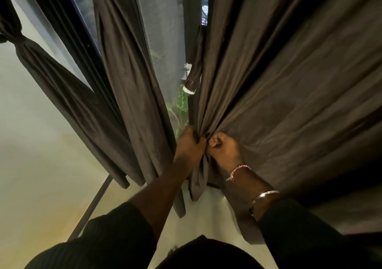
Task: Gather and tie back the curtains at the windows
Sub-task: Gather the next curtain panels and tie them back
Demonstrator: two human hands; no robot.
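Dark sleeves [115, 233] lead out to the left hand [189, 142] and right hand [224, 146], both clenched around bunched folds of the right curtain [279, 87] beside the window [163, 31], apparently gathering it for tying.

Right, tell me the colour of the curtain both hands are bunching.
Dark brown, plain curtain, seen in the head view.

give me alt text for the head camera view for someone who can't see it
Both hands, left hand and right hand, grip a bunched fold of the dark brown curtain at a window; another curtain at far left is already tied.
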